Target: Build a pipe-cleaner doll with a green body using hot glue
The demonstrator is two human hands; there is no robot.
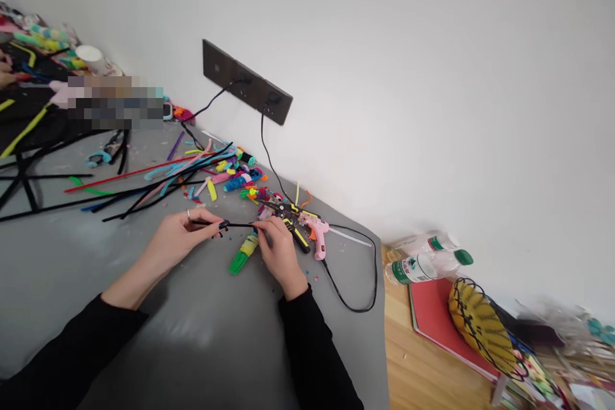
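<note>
From where I stand, the thing being worked is a thin black pipe cleaner (pixel 239 225), held level above the grey bench (pixel 206 339) between two bare hands. The left hand (pixel 179 232) has its thumb and fingers closed on one stretch of it, the stem running back under the fingers; the right hand (pixel 279 255) pinches it further along, by the fingertips. The short length between them looks straight and fairly taut.

I'd expect it to weigh almost nothing. It looks like fuzz over a wire core, so it should bend easily, keep whatever bend it's given, and hardly slip in dry fingers. Breaking seems unlikely; an unwanted kink or a flattened nap is the likelier harm, and a cut tip might prick. I'd take hold just as these fingers do, lightly, close to either side of the spot to be bent, since a wide hold would let the middle bow.

Just under the right hand lies a green and yellow fuzzy piece (pixel 245 254). Pliers (pixel 298 237) and a pink glue gun (pixel 318 238) rest beyond that hand, near the wall.
</note>
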